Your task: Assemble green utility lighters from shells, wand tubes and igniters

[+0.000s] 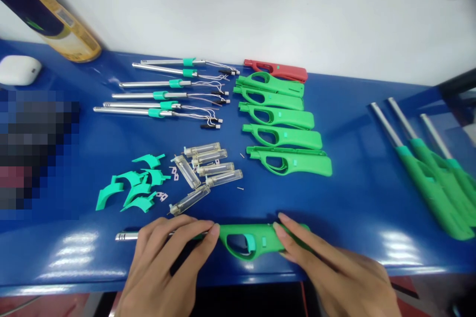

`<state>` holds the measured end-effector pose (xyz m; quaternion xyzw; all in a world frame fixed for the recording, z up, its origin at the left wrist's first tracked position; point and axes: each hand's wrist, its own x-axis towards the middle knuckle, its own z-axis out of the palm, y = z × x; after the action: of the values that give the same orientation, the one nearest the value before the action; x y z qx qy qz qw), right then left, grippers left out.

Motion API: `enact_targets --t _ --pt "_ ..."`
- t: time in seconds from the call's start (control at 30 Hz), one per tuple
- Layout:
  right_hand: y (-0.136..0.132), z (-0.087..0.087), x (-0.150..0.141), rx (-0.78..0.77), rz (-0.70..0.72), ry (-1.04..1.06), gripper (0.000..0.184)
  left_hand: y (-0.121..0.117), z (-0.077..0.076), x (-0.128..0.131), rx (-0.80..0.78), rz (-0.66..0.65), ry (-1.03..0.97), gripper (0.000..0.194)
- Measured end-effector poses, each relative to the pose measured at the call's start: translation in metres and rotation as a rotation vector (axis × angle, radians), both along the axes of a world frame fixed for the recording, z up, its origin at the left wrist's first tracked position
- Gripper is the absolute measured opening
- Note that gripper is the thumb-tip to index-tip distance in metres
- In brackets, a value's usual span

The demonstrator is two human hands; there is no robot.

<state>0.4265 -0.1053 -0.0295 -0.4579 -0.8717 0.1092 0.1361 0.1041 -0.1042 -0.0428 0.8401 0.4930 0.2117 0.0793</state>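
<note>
Pos.: green plastic lighter body w/ loop guard (273,235) lies lengthwise at the near edge, center, btwn your hands. Your L hand (167,252) is narrowed, thumb and fingers pinching the nose; its palm hides most of the slotted silver metal tube (126,236), so tube contact can't be confirmed. Your R hand (330,262) grips the handle's right end. This two-end hold prob. keeps the unit level, guard facing you.

Stock is grouped by type, prob. for quick pick-up: wired silver tubes w/ teal collars (141,96) far left; curved teal plastic pieces (140,191) near left; clear plastic tanks (219,168) mid; green plastic shells (297,118) far center, handles right. Green lighters w/ metal tubes (427,190) lie far right, apart from loose parts, prob. to avoid mix-ups.
</note>
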Motion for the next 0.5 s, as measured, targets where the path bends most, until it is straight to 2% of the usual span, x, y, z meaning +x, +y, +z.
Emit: enact_targets --t 0.13,0.23,0.4,0.5 --pt "0.007 0.001 -0.001 -0.052 0.01 0.065 0.051 -0.001 0.003 0.006 -0.015 0.032 -0.05 0.045" --pt "0.011 0.001 -0.002 -0.029 0.014 0.08 0.048 -0.005 0.001 0.008 -0.012 0.071 -0.055 0.047" --pt "0.003 0.001 -0.001 -0.042 -0.034 0.054 0.054 -0.017 -0.008 0.004 -0.004 0.054 -0.006 0.053" --pt "-0.008 0.0 0.002 -0.022 -0.074 0.07 0.057 -0.022 -0.004 0.005 -0.007 0.054 0.001 0.048"
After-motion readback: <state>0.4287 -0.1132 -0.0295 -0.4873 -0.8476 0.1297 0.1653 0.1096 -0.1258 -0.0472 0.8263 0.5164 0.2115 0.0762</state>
